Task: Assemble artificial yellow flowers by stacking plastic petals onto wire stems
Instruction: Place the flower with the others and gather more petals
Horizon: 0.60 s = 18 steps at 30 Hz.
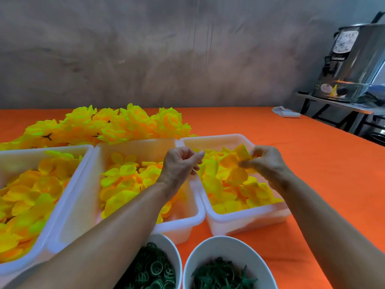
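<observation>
yellow plastic petals are what both hands are working over the right-hand white tray [248, 221]. the right hand [265, 163] is pinching one petal piece [242, 156] by its edge, fingers curled round it, lifting it just above the loose heap in that tray. the left hand [181, 162] is hovering beside it with thumb and fingertips pressed together as if nipping something thin; whether a wire stem is in that pinch i cannot tell, it is too fine to make out.

to my eye the step in hand is getting this petal threaded on. doing it well probably means keeping the piece flat and open, finding its centre hole, and bringing the two hands together squarely so the soft plastic is not creasing or two stuck layers going on at once.

around them, a middle tray [187, 223] and a left tray [62, 205] are holding more petals, touching side by side. finished flowers [125, 126] are piling up behind the trays on the orange bench [312, 163]. two white bowls are sitting nearest the person, one [166, 247] with green rings, the other [227, 245] with green spiky pieces. the left forearm is crossing over the middle tray, so reaching there could be awkward. a steel urn [352, 61] is standing well apart, off to the right.
</observation>
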{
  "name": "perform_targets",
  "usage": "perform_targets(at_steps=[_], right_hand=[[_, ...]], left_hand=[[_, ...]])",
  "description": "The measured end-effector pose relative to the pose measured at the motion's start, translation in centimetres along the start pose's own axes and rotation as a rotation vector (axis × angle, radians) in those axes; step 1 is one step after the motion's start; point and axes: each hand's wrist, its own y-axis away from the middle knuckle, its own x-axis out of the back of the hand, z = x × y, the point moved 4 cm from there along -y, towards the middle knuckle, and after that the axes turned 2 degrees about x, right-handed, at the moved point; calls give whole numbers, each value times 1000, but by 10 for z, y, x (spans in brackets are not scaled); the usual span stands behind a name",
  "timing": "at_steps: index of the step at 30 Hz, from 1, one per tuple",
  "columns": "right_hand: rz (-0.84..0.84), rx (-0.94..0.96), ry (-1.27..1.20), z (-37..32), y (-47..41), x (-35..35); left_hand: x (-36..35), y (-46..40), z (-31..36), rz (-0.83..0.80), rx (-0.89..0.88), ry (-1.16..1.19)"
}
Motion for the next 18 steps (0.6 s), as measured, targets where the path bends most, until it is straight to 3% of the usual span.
perform_targets(at_steps=[9,14,18], right_hand=[[-35,52,-564,-29,7,-15],[-163,-21,-662,-18,17,-44],[-215,25,-582,-18,22,-55]], left_hand=[[-6,4,1,-61,-113,-138],[-4,2,1,-24,-69,-58],[-6,3,-2,-79,-46,43]])
